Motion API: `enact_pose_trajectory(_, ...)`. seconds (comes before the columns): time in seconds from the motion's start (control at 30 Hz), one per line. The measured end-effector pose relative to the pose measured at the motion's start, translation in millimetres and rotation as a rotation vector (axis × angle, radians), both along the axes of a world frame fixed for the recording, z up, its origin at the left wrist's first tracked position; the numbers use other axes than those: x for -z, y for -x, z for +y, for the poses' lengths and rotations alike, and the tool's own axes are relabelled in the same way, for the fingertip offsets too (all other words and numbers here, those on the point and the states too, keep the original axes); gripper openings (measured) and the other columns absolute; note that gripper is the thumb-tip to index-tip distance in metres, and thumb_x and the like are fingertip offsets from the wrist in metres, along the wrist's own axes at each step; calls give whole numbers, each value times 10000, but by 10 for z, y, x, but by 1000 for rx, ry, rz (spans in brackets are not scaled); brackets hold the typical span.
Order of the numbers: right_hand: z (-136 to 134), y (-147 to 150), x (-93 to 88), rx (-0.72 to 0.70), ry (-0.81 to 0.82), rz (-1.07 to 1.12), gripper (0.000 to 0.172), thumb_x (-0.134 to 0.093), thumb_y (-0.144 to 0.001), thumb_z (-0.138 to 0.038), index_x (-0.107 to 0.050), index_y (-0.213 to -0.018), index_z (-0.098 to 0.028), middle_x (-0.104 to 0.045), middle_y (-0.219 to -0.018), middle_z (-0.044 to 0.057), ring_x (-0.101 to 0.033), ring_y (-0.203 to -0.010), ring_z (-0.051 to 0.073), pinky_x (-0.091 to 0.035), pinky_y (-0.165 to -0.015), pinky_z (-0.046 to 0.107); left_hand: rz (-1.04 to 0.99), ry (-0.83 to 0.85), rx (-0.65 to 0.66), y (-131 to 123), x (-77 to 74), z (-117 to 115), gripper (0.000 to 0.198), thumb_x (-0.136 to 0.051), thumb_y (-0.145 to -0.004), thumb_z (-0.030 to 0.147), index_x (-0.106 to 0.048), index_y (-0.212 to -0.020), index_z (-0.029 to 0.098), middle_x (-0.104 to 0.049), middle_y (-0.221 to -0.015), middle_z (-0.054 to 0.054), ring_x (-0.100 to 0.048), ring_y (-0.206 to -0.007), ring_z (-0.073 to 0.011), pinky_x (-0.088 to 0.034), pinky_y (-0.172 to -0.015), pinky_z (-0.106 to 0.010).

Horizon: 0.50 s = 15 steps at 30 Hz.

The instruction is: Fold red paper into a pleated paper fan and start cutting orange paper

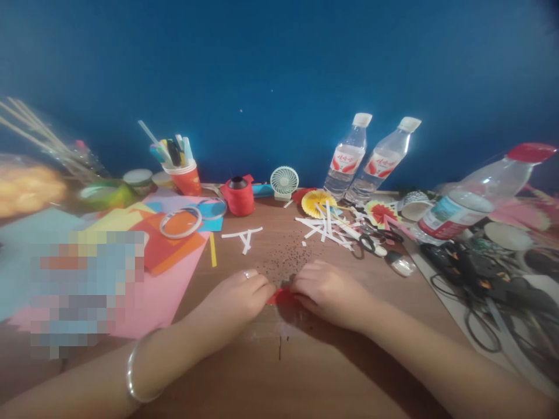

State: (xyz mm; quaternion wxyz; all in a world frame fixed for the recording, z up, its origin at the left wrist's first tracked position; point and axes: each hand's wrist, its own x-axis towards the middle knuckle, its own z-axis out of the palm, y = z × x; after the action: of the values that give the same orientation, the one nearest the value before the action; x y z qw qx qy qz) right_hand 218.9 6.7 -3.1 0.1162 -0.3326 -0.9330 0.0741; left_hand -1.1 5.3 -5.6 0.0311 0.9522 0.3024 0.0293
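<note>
Watching from my remote seat, I see the red piece [283, 297] in the middle of the worktop [231, 384], right between the two hands. Left hand [240, 294]: fingers curled, gripping its left end. Right hand [325, 291]: fingers bent down, gripping the other end. What the tips do underneath, I can't tell. Here's how I'd work it: even pressure from both sides, wrists low, short careful moves to avoid stray creases. Dark specks [286, 254] lie scattered just beyond the knuckles, so no sweeping forward! White strips [328, 218] sit farther back, well apart.
</note>
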Motion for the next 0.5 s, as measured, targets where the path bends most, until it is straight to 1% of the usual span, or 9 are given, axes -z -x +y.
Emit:
enact_pose_trajectory(0.2,-13,12,-5,-7,25,28,159,-454,-866,-188,-605,-829,-156,-595,-701,39,-518,-714,138,-348,-673,253,-21,-22,23,-9,22,11,147,-416,-832,96,-545,-851,164,-539,-785,-41,-496,-730,-175,-408,-691,-322)
enact_pose_trajectory(0.37,-12,-8,-41,24,27,-37,125,-480,-837,-182,-602,-819,-162,-593,-720,40,-518,-731,151,-348,-668,262,9,9,41,-5,-36,7,185,-424,-816,77,-545,-918,173,-547,-814,-36,-505,-761,-180,-409,-719,-327)
enact_pose_trajectory(0.5,-5,-48,-118,64,97,-112,62,-521,-786,-174,-583,-787,-167,-590,-741,21,-517,-699,146,-348,-603,245,5,4,48,3,-85,15,201,-430,-815,87,-541,-962,169,-554,-841,-46,-519,-787,-183,-412,-740,-326)
